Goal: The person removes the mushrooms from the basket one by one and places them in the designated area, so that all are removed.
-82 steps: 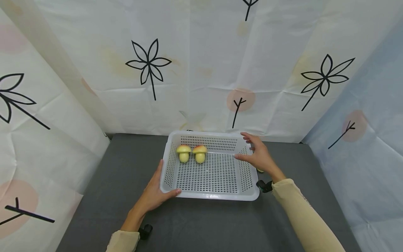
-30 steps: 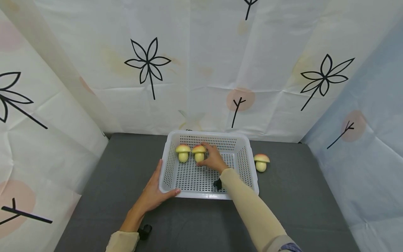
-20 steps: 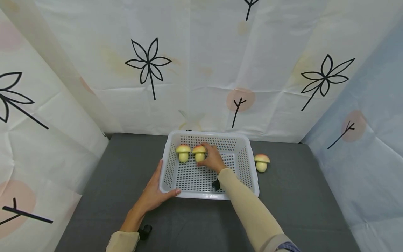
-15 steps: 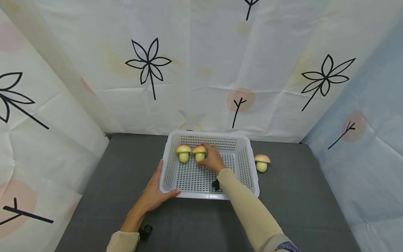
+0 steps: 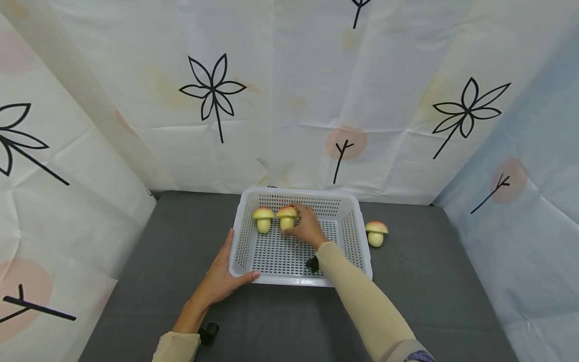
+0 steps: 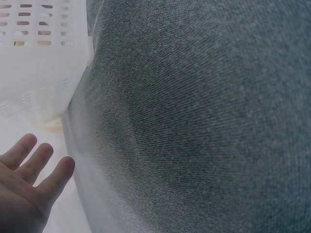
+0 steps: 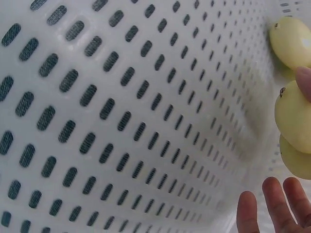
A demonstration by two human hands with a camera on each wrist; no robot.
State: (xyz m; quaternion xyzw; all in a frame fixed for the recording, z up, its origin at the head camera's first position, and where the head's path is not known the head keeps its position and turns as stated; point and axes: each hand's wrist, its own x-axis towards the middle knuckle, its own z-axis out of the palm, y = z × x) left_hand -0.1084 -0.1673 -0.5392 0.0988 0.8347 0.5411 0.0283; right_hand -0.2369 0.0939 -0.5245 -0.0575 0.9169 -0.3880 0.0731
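Observation:
Two toy mushrooms with yellow stems and red-tinged caps are inside the white perforated basket: a left mushroom and a right mushroom. My right hand reaches into the basket and pinches the right mushroom between thumb and forefinger. In the right wrist view, the thumb lies against its pale stem, and the other fingers extend below it. At the basket's front left corner, my left hand rests with straight fingers along the side and the thumb on the front rim. The left wrist view shows those fingers spread.
A third toy mushroom lies on the dark grey tabletop, just right of the basket. Behind the table hangs a white cloth printed with leaves and twigs, with more cloth on both sides.
My right hand has moved left from the basket's right rim to the right mushroom, uncovering the third one outside. That gripped mushroom has just shifted slightly up and right. My left hand stays put.

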